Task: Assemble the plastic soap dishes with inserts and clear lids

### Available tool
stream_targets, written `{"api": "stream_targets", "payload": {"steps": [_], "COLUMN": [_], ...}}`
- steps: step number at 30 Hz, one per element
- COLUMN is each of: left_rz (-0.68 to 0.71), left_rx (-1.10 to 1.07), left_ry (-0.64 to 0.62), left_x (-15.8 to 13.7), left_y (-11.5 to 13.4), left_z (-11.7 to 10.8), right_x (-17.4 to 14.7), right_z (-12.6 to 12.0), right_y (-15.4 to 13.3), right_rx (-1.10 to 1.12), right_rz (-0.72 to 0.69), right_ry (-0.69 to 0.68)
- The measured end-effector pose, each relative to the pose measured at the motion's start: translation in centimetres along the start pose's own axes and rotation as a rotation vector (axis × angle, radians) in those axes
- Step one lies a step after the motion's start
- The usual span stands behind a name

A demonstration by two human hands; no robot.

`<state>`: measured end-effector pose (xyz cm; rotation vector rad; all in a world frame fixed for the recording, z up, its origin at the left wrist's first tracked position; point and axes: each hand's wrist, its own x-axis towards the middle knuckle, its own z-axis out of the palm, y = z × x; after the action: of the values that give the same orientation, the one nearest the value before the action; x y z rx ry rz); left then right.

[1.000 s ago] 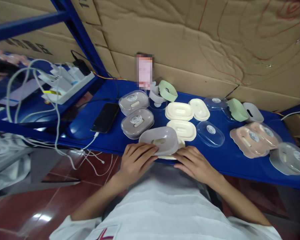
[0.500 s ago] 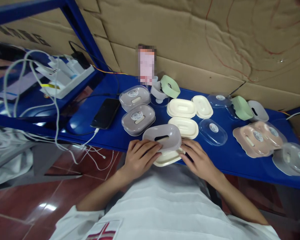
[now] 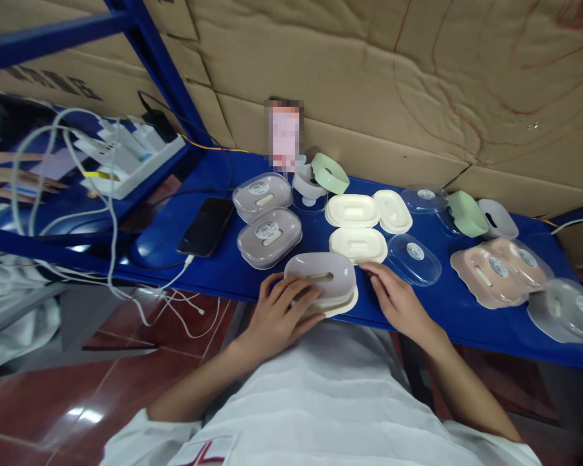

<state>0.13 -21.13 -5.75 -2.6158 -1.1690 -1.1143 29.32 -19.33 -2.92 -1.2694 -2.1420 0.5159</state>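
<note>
The head-worn camera looks forward and down, past the wearer's torso [image 3: 330, 401], onto the nearby blue table [image 3: 315, 236].

Black smartphone [image 3: 205, 226]: lying flat, white cable [image 3: 188, 261] plugged in
Power strip [image 3: 142, 171]: white, loaded with plugs [image 3: 102, 154]
Cardboard [image 3: 340, 84]: upright, red curved lines
Floor tiles [image 3: 90, 382]: dark red, glossy

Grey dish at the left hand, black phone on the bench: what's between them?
In the head view, the nearer lidded grey box lies between the grey dish and the black phone; the left hand touches the dish's near left side.
</note>
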Motion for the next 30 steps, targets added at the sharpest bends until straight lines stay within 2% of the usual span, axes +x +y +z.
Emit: {"api": "stream_targets", "payload": {"steps": [2,4,7,9,13,17,19,20,23,25,28,30], "left_rz": [0.050,0.109,0.176,0.188,0.165,0.095,0.042,0.015,-0.010,0.020,0.066,0.067], "left_rx": [0.041,0.076,0.076,0.069,0.017,-0.086,-0.163,-0.200,-0.264,-0.265,-0.253,-0.250], "left_ry": [-0.008,-0.027,-0.084,-0.104,-0.097,-0.088,-0.083,-0.094,-0.168,-0.188,-0.172,-0.170], "left_x": [0.3,0.6,0.4,0.0,-0.6,-0.8,-0.9,-0.9,-0.8,-0.6,-0.2,0.0], "left_y": [-0.1,-0.2,-0.3,-0.4,-0.5,-1.2,-1.7,-1.9,-2.4,-2.5,-2.4,-2.3], "left_z": [-0.1,-0.1,-0.2,-0.1,0.3,0.4,0.1,-0.2,-0.9,-1.2,-1.2,-0.9], "right_x": [-0.4,-0.7,-0.9,-1.0,-0.9,-0.4,-0.2,-0.2,-1.1,-2.1,-3.8,-4.5], "right_z": [-0.5,-0.5,0.2,1.0,2.2,1.2,-0.3,-1.1,-3.6,-4.6,-4.7,-3.6], "right_y": [0.8,1.2,1.1,0.8,0.1,-0.6,-0.3,0.2,3.0,5.2,6.7,6.3], "right_rx": [-0.089,-0.178,-0.266,-0.301,-0.384,-0.367,-0.353,-0.375,-0.533,-0.580,-0.460,-0.344], "right_rz": [-0.018,-0.052,-0.192,-0.300,-0.369,-0.402,-0.356,-0.288,0.041,0.196,0.249,0.248], "right_ry": [0.037,0.016,-0.171,-0.245,-0.202,-0.140,-0.031,0.048,0.239,0.248,0.264,0.311]}}
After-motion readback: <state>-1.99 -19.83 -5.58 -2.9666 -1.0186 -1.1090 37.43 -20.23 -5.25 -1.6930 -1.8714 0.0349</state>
